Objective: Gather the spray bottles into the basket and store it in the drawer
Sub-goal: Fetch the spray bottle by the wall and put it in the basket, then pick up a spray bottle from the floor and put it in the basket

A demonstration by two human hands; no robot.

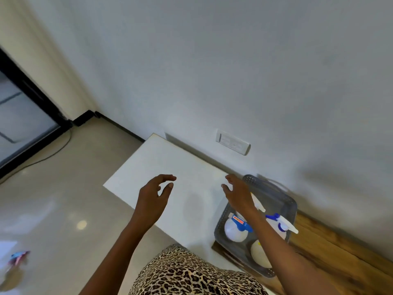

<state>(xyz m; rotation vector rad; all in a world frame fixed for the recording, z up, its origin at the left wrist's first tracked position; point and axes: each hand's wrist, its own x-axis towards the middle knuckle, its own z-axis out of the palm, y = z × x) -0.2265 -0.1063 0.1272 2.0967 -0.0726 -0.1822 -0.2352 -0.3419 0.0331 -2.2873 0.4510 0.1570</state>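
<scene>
A grey perforated basket (285,201) stands at the right, partly on a white tabletop (170,167) and partly on a wooden surface (331,248). Inside it lie white spray bottles with blue trigger heads: one at the left (234,229), one at the right (278,223), and a third round white bottle (260,255) near the front. My right hand (238,193) hovers over the basket's left edge, fingers spread, holding nothing. My left hand (154,195) hangs above the white top, fingers curled apart and empty. My right forearm hides part of the basket. No drawer is in view.
A white wall with a socket plate (232,142) runs behind the table. Tiled floor (63,199) lies to the left, with a dark cable (53,153), a black-framed glass door (19,116) and a small colourful object (18,257) at the lower left.
</scene>
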